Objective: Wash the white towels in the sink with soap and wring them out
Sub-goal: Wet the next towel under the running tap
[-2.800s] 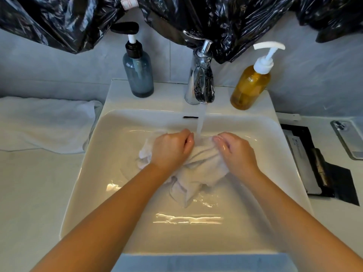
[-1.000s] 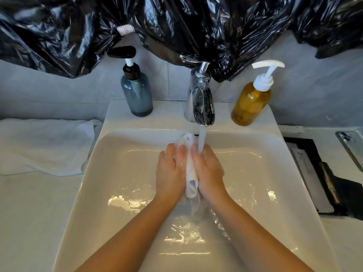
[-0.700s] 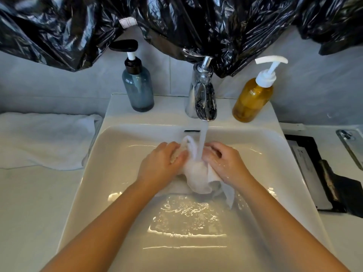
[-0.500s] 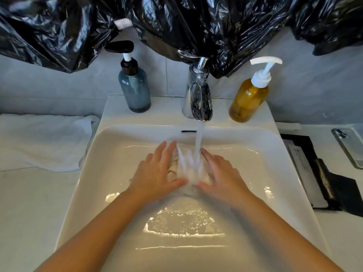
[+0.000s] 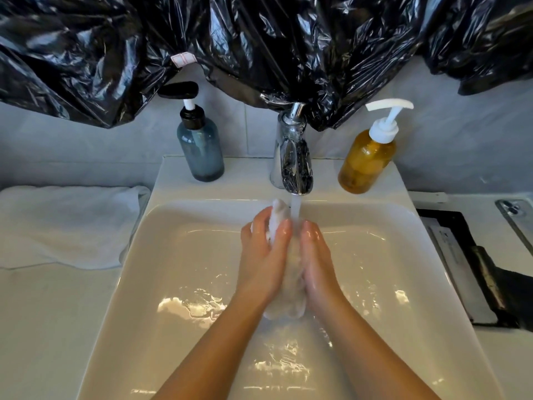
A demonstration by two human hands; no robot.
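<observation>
A wet white towel is rolled upright between my palms over the white sink; its top pokes out above my fingers and its lower end bulges below my wrists. My left hand holds it with the thumb wrapped over the roll. My right hand presses flat against the other side, fingers straight. Water runs from the chrome faucet onto the towel and my fingertips. An amber soap bottle with a white pump stands right of the faucet.
A blue-grey pump bottle stands left of the faucet. A second white towel lies on the counter at left. Right of the sink lie a black tray and a phone. Black plastic sheeting hangs above.
My hands, spread flat on the towel half a second ago, have come together palm to palm with the towel rolled upright between them under the stream.
</observation>
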